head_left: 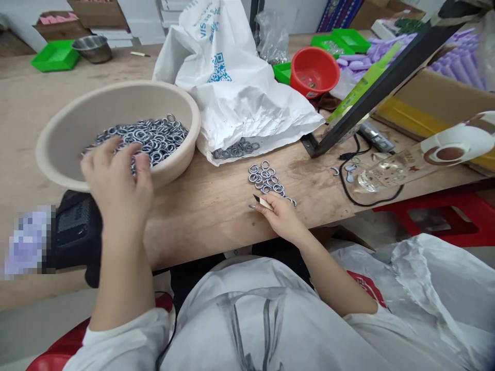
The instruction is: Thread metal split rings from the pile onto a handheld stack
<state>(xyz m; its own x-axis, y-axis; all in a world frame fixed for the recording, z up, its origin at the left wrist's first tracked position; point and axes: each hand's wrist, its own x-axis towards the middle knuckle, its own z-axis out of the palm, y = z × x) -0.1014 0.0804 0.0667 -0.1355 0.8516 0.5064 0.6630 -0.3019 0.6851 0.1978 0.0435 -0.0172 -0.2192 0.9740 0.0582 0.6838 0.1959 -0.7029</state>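
Observation:
My left hand (118,180) is over the near rim of a large beige basin (58,134), its fingers curved and apart, slightly blurred. Inside the basin lies a heap of grey metal rings (154,136), just beyond my fingertips. My right hand (284,214) pinches a short pale stick with a dark pointed tip (265,203); its exact kind is unclear. A single ring (252,206) shows at those fingertips, and I cannot tell whether they grip it. Right beside that hand, a small pile of loose rings (266,178) rests on the wooden table (193,216).
A white sack (240,113) lies behind the pile, more rings at its mouth. A black metal post (382,77) slants up on the right, near a red bowl (315,69), a clear bottle (394,170) and a black cable (348,198). A black device (77,224) sits at left.

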